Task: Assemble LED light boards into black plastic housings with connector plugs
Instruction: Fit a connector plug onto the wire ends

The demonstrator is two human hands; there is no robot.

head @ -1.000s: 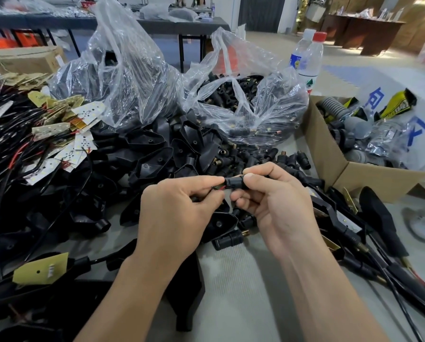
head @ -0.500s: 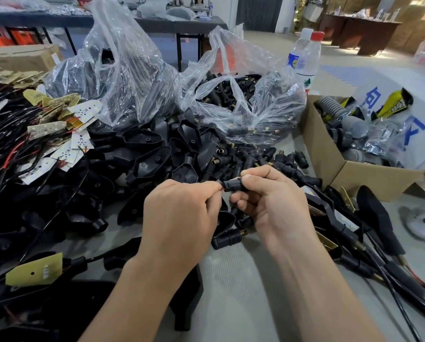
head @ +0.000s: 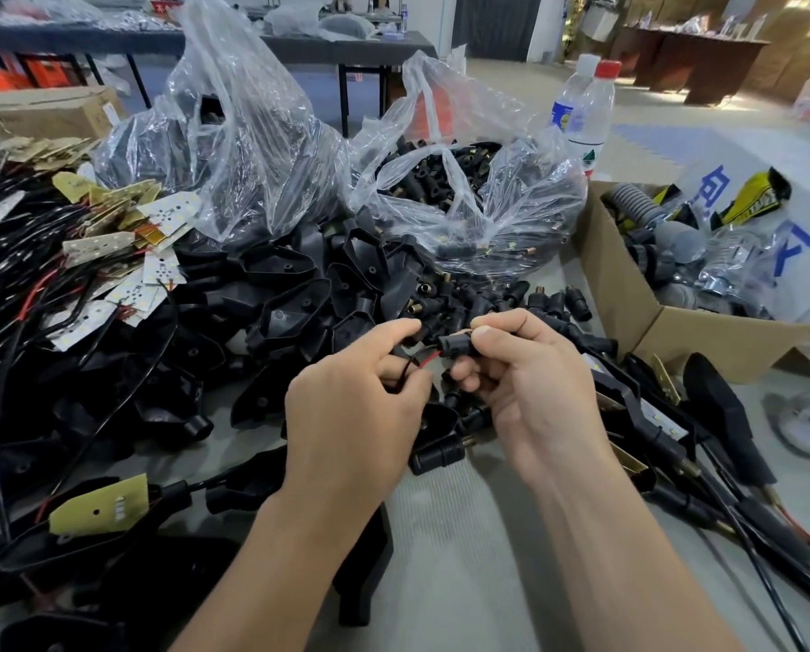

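Both hands are meeting just nearer you than the heap of black housings (head: pixel 294 284). Your right hand (head: pixel 539 397) is pinching a connector plug (head: pixel 455 344) between thumb and forefinger; your left hand (head: pixel 351 416) is pinching its red and black wires (head: pixel 425 361), just beside the plug.

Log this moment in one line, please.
left hand: pinches wires | right hand: grips connector plug | wires: lead into connector plug

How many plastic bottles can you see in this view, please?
2. The red-capped bottle stands behind the right-hand clear bag; the white-capped bottle stands just beyond it, to its left, partly covered by it. More may be hidden behind the bag.
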